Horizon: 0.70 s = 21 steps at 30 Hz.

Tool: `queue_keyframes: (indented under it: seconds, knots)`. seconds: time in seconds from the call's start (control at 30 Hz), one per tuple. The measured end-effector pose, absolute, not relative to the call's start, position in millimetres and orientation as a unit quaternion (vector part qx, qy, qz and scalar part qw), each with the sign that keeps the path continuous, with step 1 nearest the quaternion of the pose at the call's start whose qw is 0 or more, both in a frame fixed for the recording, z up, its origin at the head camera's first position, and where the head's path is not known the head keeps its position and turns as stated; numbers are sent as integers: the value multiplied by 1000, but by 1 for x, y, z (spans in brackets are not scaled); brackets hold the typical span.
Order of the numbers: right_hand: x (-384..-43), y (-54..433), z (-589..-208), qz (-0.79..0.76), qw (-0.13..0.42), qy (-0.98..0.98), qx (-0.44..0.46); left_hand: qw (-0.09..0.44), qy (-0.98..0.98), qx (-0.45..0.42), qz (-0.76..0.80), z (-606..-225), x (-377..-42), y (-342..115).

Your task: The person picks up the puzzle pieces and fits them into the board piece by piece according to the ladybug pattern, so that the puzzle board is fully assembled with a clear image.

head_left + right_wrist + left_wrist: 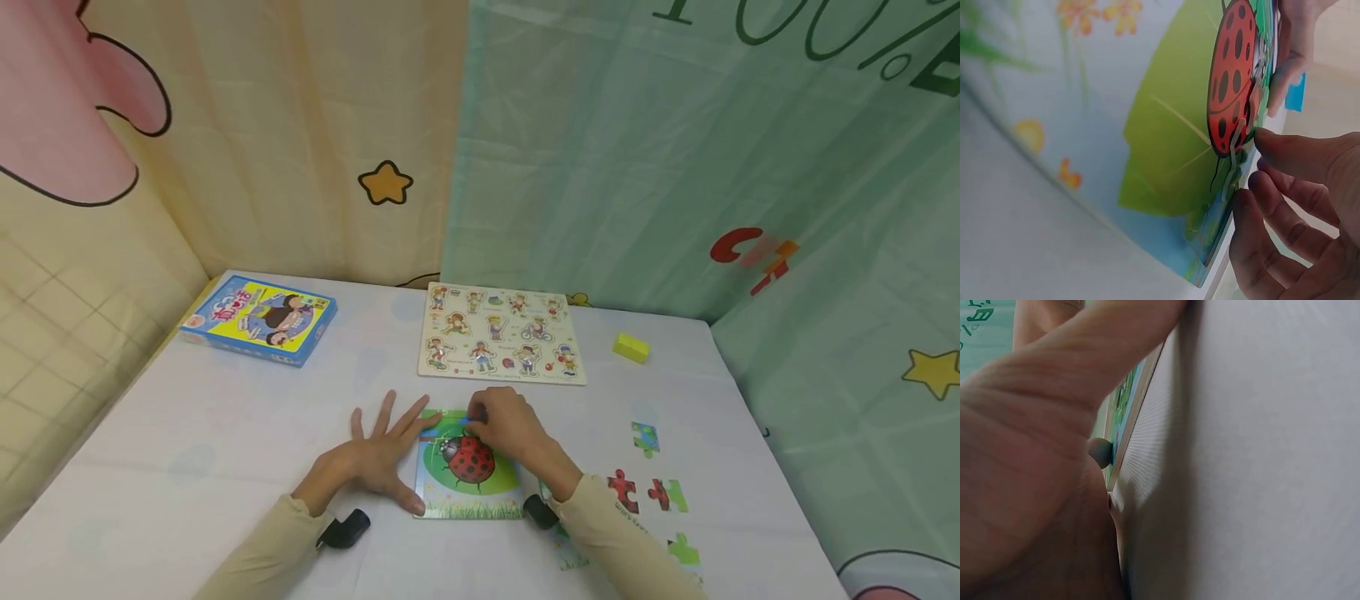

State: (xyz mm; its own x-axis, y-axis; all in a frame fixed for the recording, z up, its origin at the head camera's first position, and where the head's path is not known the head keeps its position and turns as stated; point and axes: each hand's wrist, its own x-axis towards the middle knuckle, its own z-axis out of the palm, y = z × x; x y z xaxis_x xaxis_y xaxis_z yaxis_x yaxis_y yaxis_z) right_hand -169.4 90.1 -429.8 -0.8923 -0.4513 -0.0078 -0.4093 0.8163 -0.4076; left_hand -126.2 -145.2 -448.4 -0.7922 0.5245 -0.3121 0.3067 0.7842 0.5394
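A ladybug jigsaw board [468, 505] lies on the white table in front of me. My left hand [375, 460] has its fingers spread at the board's left side, fingertips over the upper left corner and thumb at the lower left corner. At the upper right of the picture, my right hand [512, 423] pinches a jigsaw piece [1233, 169] between thumb and fingers. That piece sits slightly raised against the board in the right wrist view, and the hand hides it in the head view. The left wrist view shows the board's thin side edge beyond the palm.
Several loose jigsaw pieces lie at right, among them a blue-green one [646, 438], a red one [622, 490] and a red-and-green one [667, 495]. Behind are a wooden peg puzzle [498, 333], a blue-yellow box [262, 321] and a yellow block [632, 347]. Curtains enclose the table.
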Motion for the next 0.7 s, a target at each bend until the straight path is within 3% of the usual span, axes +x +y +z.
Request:
queue_keyframes:
  seconds: [0.43,0.7]
  knots:
    - [-163,85,-429,-169,58,936,-304,230,923,219,216,-448,-125,-143]
    - [-161,86,-424,-119,104,930,-333,237,921,224,213,-443,-125,-142]
